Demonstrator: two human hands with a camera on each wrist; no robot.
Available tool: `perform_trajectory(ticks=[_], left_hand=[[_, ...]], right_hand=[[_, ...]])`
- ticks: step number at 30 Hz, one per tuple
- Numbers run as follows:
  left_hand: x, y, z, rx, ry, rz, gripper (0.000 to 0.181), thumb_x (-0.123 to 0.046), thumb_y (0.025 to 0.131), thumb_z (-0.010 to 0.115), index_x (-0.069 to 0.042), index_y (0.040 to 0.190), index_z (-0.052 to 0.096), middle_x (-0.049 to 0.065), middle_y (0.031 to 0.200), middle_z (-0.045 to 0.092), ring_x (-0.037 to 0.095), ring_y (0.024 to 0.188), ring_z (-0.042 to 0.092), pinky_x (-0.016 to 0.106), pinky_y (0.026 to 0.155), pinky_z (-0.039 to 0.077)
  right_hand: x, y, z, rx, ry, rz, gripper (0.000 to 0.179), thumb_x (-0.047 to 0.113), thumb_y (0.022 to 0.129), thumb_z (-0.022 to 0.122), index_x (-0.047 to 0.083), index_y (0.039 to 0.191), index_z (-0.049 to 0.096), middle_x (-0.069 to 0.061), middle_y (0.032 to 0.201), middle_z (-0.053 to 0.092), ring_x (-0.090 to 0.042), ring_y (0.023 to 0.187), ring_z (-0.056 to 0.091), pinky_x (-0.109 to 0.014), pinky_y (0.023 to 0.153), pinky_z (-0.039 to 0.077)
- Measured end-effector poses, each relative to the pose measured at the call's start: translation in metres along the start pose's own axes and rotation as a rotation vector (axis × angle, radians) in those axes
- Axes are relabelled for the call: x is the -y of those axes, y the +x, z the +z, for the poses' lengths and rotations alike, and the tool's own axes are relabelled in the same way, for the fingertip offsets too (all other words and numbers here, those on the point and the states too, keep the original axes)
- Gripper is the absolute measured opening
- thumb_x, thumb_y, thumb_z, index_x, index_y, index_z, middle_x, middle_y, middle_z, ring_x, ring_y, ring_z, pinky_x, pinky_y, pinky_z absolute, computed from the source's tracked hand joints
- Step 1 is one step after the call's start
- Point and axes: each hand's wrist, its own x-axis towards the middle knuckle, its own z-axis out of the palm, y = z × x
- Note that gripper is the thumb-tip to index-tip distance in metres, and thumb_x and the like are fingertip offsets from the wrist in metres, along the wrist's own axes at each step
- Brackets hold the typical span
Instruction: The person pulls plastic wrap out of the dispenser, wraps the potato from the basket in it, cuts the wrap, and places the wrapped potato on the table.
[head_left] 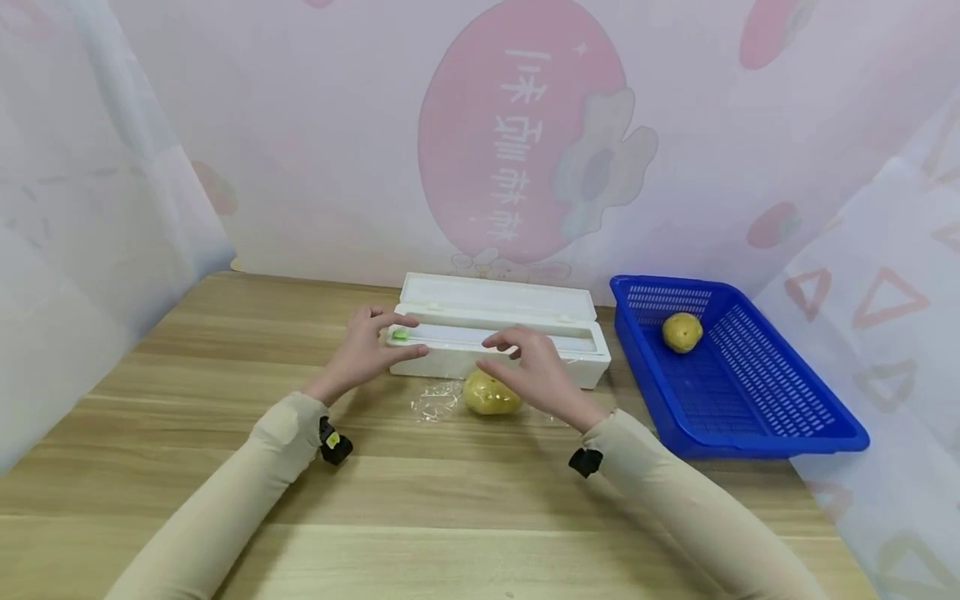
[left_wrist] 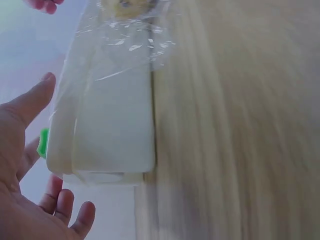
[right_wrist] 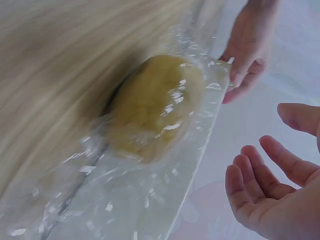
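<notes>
Left hand (head_left: pixel 362 348) and right hand (head_left: pixel 538 368) are both raised, with thumb and fingers apart; neither is clamped on anything. The left reaches over the left end of a long white box (head_left: pixel 575 372), near its green slider (head_left: pixel 401 334); whether a fingertip touches the slider cannot be told. The right, its fingers gently bent, is poised over the front of the box, its thumb just above a yellow potato (head_left: pixel 491 397); contact is unclear in the head view.

This potato lies on the worktop (head_left: pixel 375 542), immediately in front of the box and right of the middle of its front wall. Clear film (head_left: pixel 437 402) covers it, spreading leftward over the wood and, as the right wrist view shows, across the face of the box. The box lies lengthwise near the rear edge of the worktop, its lid (head_left: pixel 497 295) open and tilted back.

Near the right edge of the worktop sits a blue basket (head_left: pixel 693 392) with slotted walls; a second potato (head_left: pixel 682 332) rests inside, toward the rear. Light sleeves (head_left: pixel 217 508) cover the person's arms, and a black device (head_left: pixel 335 447) is worn at each wrist. Behind the rear edge hangs a pale backdrop (head_left: pixel 322 158) printed with pink strawberries.
</notes>
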Motion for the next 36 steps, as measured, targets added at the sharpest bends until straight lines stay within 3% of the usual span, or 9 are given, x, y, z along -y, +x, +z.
perform_trajectory(ticks=[4,7,13,16,19,25,32,36], left_hand=[[0.004,0.002,0.002,-0.002,-0.056,-0.034,0.051,-0.044,0.074,0.085,-0.016,0.115,0.072,0.013,0.128,0.040,0.031,0.116,0.033,0.048,0.088,0.037],[0.007,0.004,0.001,0.004,-0.066,-0.025,0.047,-0.044,0.075,0.085,-0.016,0.111,0.074,0.013,0.123,0.043,0.029,0.110,0.036,0.044,0.084,0.037],[0.012,0.008,-0.002,0.053,-0.074,0.028,0.034,-0.042,0.077,0.084,-0.017,0.099,0.076,0.006,0.081,0.061,0.022,0.072,0.047,0.032,0.061,0.039],[0.015,0.008,-0.004,0.077,-0.100,0.007,0.034,-0.043,0.077,0.084,-0.019,0.101,0.076,0.006,0.070,0.057,0.018,0.059,0.043,0.027,0.048,0.036],[0.017,0.007,-0.005,0.083,-0.118,-0.010,0.036,-0.044,0.077,0.084,-0.021,0.103,0.076,0.008,0.066,0.051,0.016,0.056,0.040,0.026,0.046,0.033],[0.017,0.006,-0.005,0.082,-0.121,-0.010,0.039,-0.043,0.076,0.084,-0.021,0.107,0.075,0.006,0.063,0.047,0.016,0.054,0.038,0.026,0.045,0.030],[0.017,0.006,-0.005,0.059,-0.099,0.011,0.040,-0.045,0.075,0.084,-0.023,0.108,0.074,0.004,0.061,0.041,0.015,0.053,0.035,0.027,0.046,0.028],[0.017,0.006,-0.004,0.061,-0.097,0.012,0.037,-0.044,0.076,0.084,-0.024,0.106,0.074,0.003,0.060,0.038,0.015,0.053,0.033,0.027,0.047,0.028]], right_hand=[[0.008,0.013,0.003,0.011,0.058,0.025,0.029,0.025,0.092,0.072,0.003,0.110,0.071,-0.003,0.106,0.068,-0.018,0.098,0.061,-0.028,0.080,0.052],[0.013,0.026,0.006,0.024,0.111,0.036,0.025,0.023,0.092,0.072,0.004,0.108,0.072,0.000,0.099,0.069,-0.015,0.091,0.063,-0.026,0.077,0.053],[0.017,0.052,0.016,0.086,0.201,0.082,0.021,0.025,0.093,0.070,0.009,0.106,0.074,0.001,0.089,0.070,-0.015,0.080,0.063,-0.032,0.072,0.052],[0.015,0.063,0.025,0.117,0.285,0.140,0.021,0.024,0.093,0.071,0.007,0.106,0.074,-0.005,0.090,0.070,-0.021,0.079,0.062,-0.039,0.073,0.053],[0.011,0.073,0.037,0.130,0.341,0.193,0.021,0.021,0.091,0.073,0.005,0.105,0.075,-0.007,0.089,0.070,-0.023,0.077,0.061,-0.040,0.072,0.054],[0.007,0.085,0.060,0.144,0.288,0.199,0.017,0.020,0.088,0.077,0.009,0.101,0.077,0.004,0.084,0.070,-0.014,0.076,0.061,-0.026,0.064,0.049],[0.008,0.094,0.074,0.097,0.243,0.153,0.012,0.020,0.085,0.080,0.011,0.093,0.079,0.005,0.077,0.070,-0.009,0.066,0.053,-0.023,0.055,0.040],[0.009,0.098,0.080,0.086,0.207,0.146,0.011,0.021,0.084,0.081,0.012,0.091,0.080,0.007,0.076,0.070,-0.008,0.067,0.056,-0.022,0.056,0.043]])
